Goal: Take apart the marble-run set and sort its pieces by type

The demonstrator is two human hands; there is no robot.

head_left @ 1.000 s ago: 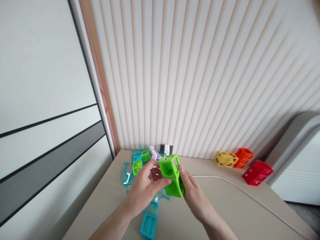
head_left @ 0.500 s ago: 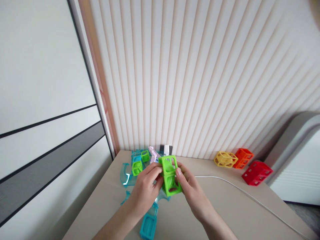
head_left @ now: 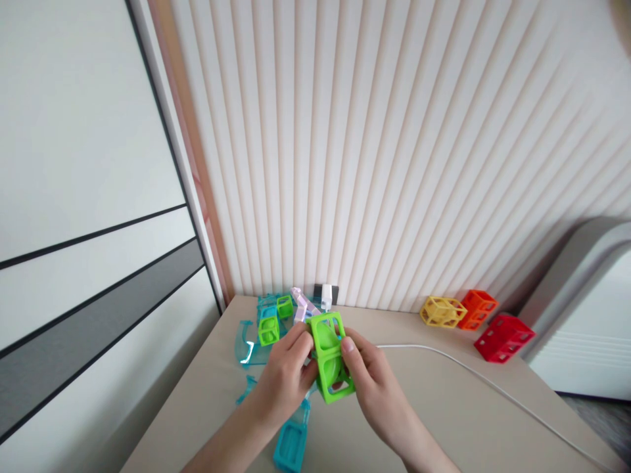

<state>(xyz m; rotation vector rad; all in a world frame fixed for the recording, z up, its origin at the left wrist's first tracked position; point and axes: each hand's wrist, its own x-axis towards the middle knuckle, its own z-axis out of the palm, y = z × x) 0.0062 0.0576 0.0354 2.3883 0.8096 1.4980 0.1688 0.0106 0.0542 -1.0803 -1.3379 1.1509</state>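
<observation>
Tabletop (head_left: 444, 407): hands grip hollow green cubes (head_left: 329, 358).

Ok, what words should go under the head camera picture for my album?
Both hands, left and right, hold a green block over a table with more blocks.

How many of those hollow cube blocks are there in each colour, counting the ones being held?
Green, held in the hands: 2, joined
Green, on the table: 2
Yellow: 1
Orange: 1
Red: 1
Total: 7
The clear teal track pieces are left out.
</observation>
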